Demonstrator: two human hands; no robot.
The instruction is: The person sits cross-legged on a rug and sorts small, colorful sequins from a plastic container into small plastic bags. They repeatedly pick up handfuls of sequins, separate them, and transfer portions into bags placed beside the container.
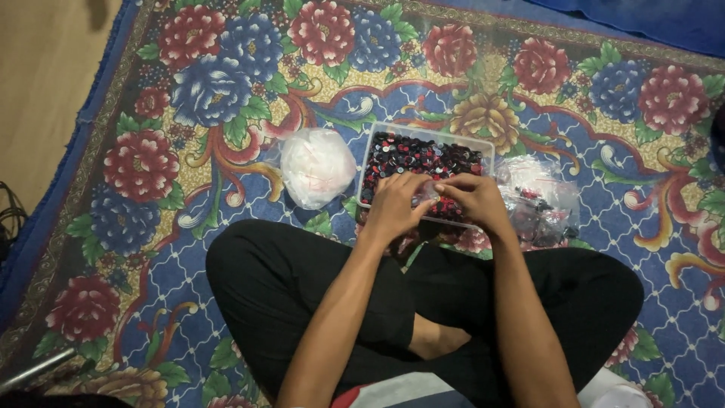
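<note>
a flowered carpet [226,113] covers the floor, and the person sits on it with crossed legs, so everything lies within easy reach. the clear plastic box [375,143] of small dark and red pieces stands just in front of the knees. a white bag [317,166] is beside it on the left, clear bags [540,200] on the right. both arms reach forward. left hand [394,204] and right hand [477,198] meet over the near edge of the box, fingers curled and pinching a small clear packet [428,193].

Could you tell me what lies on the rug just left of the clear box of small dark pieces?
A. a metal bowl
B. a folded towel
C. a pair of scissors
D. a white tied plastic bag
D: a white plastic bag bulges on the flowered rug beside the clear box.
</note>
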